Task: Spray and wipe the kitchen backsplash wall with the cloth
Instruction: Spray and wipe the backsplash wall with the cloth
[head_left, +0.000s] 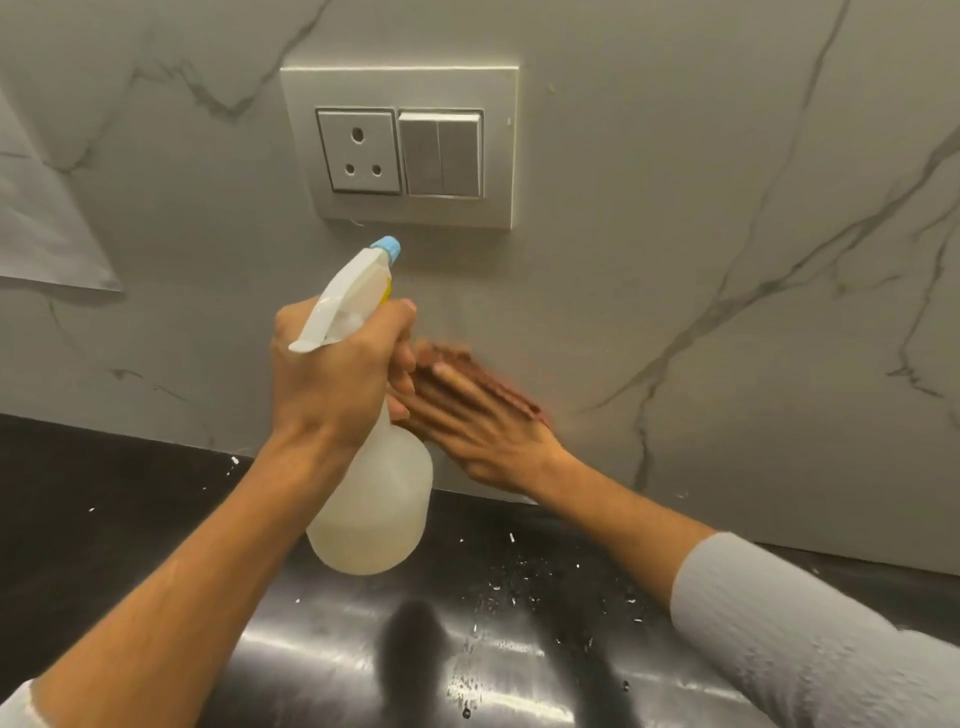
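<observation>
Here, at the upper left of the frame, a pale flat panel (41, 218) leans against the wall above the black countertop (104, 519). Centre-left, the left hand (332, 374) grasps the spray bottle (374, 509) round its neck, fingers curled over the trigger. The bottle is translucent, with pale liquid low in it. Its blue nozzle (387, 248) points up and right, close under the switch plate (400, 88). The plate carries a three-pin socket (359, 151) and two rocker switches (441, 153). Just right of the bottle, the right hand (478, 431) lies flat against the marble backsplash wall (675, 208), fingers straight, pressing a reddish-brown cloth (447, 354). The cloth is blurred and mostly hidden under the fingers. Grey veins cross the wall at right. Water droplets (519, 582) dot the countertop below centre. A grey sleeve (805, 639) sits at lower right.
</observation>
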